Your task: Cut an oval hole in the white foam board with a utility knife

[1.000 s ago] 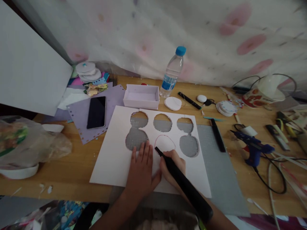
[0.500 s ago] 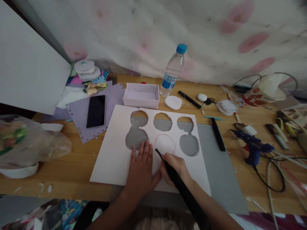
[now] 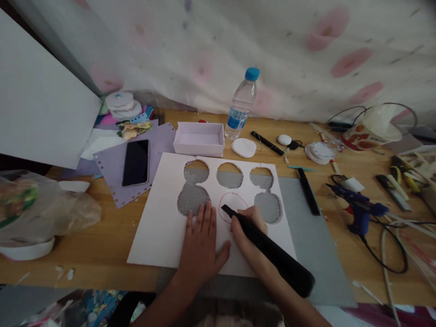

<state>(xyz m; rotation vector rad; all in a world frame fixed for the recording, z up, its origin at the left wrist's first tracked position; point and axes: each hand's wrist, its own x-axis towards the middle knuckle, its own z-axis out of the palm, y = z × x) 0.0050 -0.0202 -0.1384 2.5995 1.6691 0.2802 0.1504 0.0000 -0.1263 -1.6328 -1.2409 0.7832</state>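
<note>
Wooden desk (image 3: pixel 102 245) w/ floral curtain (image 3: pixel 272 54) behind; hands: left (image 3: pixel 200 245) spread on foam board (image 3: pixel 160 231), right (image 3: pixel 247 231) gripping cutter (image 3: pixel 269 250).

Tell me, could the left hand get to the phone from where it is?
Probably yes. The left hand lies flat and empty on the white board. The phone lies face up on the purple sheet to its left, with nothing standing between them.

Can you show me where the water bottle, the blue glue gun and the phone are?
Clear plastic water bottle with blue cap (image 3: pixel 240 109): head view, on its clear body above the label.
Blue hot glue gun (image 3: pixel 360 210): head view, on its body.
Black flat phone (image 3: pixel 136 162): head view, middle of its dark screen.
</note>
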